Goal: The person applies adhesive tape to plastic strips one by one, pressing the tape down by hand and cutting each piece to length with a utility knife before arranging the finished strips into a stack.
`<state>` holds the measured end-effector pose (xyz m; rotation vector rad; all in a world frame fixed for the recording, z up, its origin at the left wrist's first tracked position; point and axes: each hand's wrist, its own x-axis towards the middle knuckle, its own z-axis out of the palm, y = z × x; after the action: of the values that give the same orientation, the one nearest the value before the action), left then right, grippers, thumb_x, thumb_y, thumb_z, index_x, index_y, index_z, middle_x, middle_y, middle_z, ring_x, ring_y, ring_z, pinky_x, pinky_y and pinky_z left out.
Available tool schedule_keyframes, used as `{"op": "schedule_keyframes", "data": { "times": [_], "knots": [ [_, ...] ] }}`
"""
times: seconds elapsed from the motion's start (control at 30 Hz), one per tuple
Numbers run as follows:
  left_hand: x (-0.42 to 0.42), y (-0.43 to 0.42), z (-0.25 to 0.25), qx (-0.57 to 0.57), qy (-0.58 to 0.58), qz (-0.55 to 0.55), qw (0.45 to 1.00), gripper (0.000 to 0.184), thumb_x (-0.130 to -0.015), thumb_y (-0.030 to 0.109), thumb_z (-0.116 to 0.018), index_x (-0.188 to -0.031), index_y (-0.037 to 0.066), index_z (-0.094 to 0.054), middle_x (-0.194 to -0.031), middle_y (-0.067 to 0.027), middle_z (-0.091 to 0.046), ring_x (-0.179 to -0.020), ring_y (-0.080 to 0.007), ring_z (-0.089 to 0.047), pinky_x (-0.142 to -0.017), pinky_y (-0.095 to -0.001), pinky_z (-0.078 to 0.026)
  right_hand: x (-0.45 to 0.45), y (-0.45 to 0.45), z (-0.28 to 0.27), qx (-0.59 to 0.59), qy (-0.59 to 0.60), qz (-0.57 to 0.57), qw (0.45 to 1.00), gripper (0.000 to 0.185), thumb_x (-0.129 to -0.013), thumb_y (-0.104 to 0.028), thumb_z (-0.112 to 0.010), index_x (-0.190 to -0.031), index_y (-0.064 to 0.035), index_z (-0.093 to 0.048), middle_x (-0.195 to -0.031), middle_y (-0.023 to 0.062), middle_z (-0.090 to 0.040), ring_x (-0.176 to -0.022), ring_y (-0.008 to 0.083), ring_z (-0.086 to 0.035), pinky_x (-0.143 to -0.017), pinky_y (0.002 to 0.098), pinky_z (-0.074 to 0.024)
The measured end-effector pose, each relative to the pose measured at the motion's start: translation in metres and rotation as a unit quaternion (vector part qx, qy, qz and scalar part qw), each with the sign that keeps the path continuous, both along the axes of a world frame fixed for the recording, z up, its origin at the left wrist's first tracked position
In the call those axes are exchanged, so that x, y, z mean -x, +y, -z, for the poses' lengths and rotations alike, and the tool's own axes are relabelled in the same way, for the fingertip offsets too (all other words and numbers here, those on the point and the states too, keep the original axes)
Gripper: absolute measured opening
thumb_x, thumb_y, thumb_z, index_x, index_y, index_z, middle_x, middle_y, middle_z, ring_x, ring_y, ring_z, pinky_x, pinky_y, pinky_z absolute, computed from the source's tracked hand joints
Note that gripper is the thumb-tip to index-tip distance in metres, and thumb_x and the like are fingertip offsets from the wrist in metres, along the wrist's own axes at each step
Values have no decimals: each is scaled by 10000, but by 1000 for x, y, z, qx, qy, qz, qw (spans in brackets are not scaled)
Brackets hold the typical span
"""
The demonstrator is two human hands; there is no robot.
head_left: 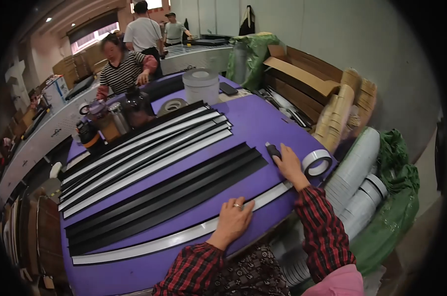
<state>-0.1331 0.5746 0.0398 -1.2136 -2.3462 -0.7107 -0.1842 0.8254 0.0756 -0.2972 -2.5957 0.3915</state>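
Note:
A long black strip faced with white tape [171, 240] lies along the near edge of the purple table. My left hand [233, 219], a ring on one finger, rests on this strip with its fingers spread and pressing down. My right hand [289, 165] is closed around a black utility knife [273, 150], held just above the table near the strip's right end. Beside that hand a roll of white tape [316, 162] stands on its edge. Several bare black strips [169, 197] lie side by side behind the taped one.
Further back lie several white-faced strips [154, 153]. Behind them are jars [105, 123], a large tape roll [201, 86] and a phone [228, 89]. Across the table sits a person in a striped top [122, 71]. Cardboard [302, 74] and wrapped rolls [354, 163] crowd the right side.

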Motion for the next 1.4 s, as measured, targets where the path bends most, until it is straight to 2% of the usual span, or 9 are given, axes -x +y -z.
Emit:
{"op": "schedule_keyframes", "data": {
  "times": [0.17,0.3,0.4,0.57,0.67,0.73,1.03,1.17,1.4],
  "knots": [
    [-2,0,-3,24,14,7,1000,317,-774,192,-531,-1085,133,-510,-973,-98,-479,-885,-235,-450,-701,-331,-337,-94,16,1,111,83,81,987,312,-737,-247,-615,-889,19,-557,-739,159,-573,-694,332,-565,-632,399,-446],
    [-5,0,-5,60,-4,-3,998,319,-787,205,-518,-1098,135,-507,-990,-101,-472,-897,-239,-444,-708,-329,-332,-65,37,5,-142,290,92,942,313,-704,-244,-636,-780,51,-562,-684,198,-563,-703,374,-554,-672,428,-444],
    [-3,-1,-4,53,15,-7,998,324,-794,216,-506,-1108,137,-508,-1010,-106,-468,-907,-243,-438,-712,-324,-330,-40,50,8,82,-18,164,983,384,-637,-254,-674,-812,72,-573,-750,220,-587,-711,365,-570,-669,411,-450],
    [0,2,-3,53,8,-4,999,309,-806,217,-492,-1103,139,-522,-1039,-117,-469,-911,-250,-442,-746,-339,-335,-74,20,-74,396,392,-99,824,179,-772,-145,-602,-736,26,-565,-660,18,-548,-665,95,-511,-596,262,-425],
    [-7,1,1,29,41,-6,999,287,-794,201,-506,-1064,109,-532,-1015,-110,-476,-912,-250,-446,-757,-351,-341,-100,9,-31,38,135,-44,989,249,-665,-205,-666,-684,3,-530,-658,144,-547,-617,276,-544,-580,344,-434],
    [-5,0,2,41,56,0,998,293,-764,185,-534,-1023,50,-524,-989,-108,-474,-909,-248,-450,-766,-353,-352,-103,-9,2,-98,9,-118,988,252,-603,-196,-659,-678,3,-522,-689,198,-529,-662,370,-521,-592,417,-427],
    [-58,-210,-4,119,39,-207,970,299,-738,220,-584,-1026,149,-545,-1012,-45,-521,-941,-230,-480,-763,-368,-393,-94,-6,58,-69,-14,-70,995,455,-610,-133,-631,-995,68,-495,-975,229,-533,-879,376,-515,-768,423,-414],
    [-85,-351,-16,126,32,-380,916,210,-731,205,-600,-929,136,-611,-895,-94,-577,-778,-270,-565,-685,-358,-461,-90,-4,60,-94,-57,-65,992,507,-622,-126,-631,-1057,77,-467,-1002,244,-518,-925,377,-503,-804,414,-408],
    [-105,-499,9,75,-77,-653,750,271,-827,283,-460,-1053,183,-571,-1105,-54,-521,-1069,-244,-451,-872,-472,-331,-89,4,61,-95,-60,-63,992,491,-652,-117,-617,-1075,77,-459,-969,232,-523,-903,376,-504,-778,407,-414]
  ]
}}
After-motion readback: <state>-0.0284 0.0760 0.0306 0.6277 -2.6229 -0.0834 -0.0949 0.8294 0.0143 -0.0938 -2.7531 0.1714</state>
